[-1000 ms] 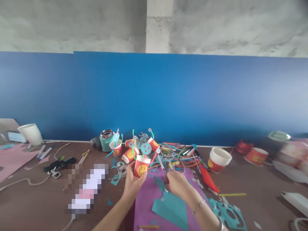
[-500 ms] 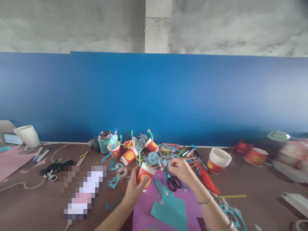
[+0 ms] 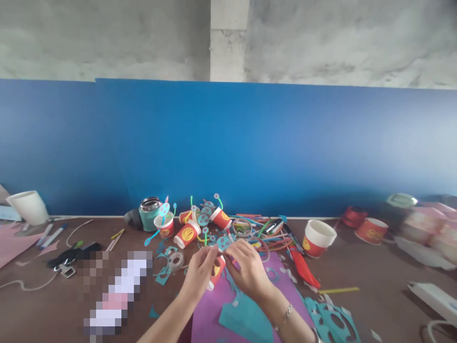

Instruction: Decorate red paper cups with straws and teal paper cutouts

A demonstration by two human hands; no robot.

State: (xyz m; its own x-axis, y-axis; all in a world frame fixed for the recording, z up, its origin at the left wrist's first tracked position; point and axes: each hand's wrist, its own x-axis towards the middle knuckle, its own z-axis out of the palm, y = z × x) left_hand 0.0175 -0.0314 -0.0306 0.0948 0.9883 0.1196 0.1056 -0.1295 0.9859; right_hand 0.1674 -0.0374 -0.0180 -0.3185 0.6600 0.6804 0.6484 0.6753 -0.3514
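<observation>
A red paper cup (image 3: 218, 269) with a yellow print is tilted between my hands, partly hidden by them. My left hand (image 3: 200, 272) is closed around its left side near the rim. At the rim's right side, the fingers of my right hand (image 3: 246, 266) are pinched together; what they hold is hidden. A blue paper face (image 3: 224, 243) with red drawing shows just above my fingertips, and a green straw (image 3: 205, 237) sticks up by the left hand. Purple paper (image 3: 207, 314) and a cut teal sheet (image 3: 246, 317) lie beneath.
Decorated cups (image 3: 187, 233) and a teal thermos (image 3: 150, 213) stand behind. Beside them lie loose straws (image 3: 274, 243), a tape roll (image 3: 176, 261) and a red pouch (image 3: 303, 269). Stacked white cups (image 3: 319, 236) stand right; teal scraps (image 3: 332, 319) lie front right.
My right hand has moved left and down to the cup's rim, meeting my left hand. The left hand has shifted up toward the rim. The view has turned slightly right.
</observation>
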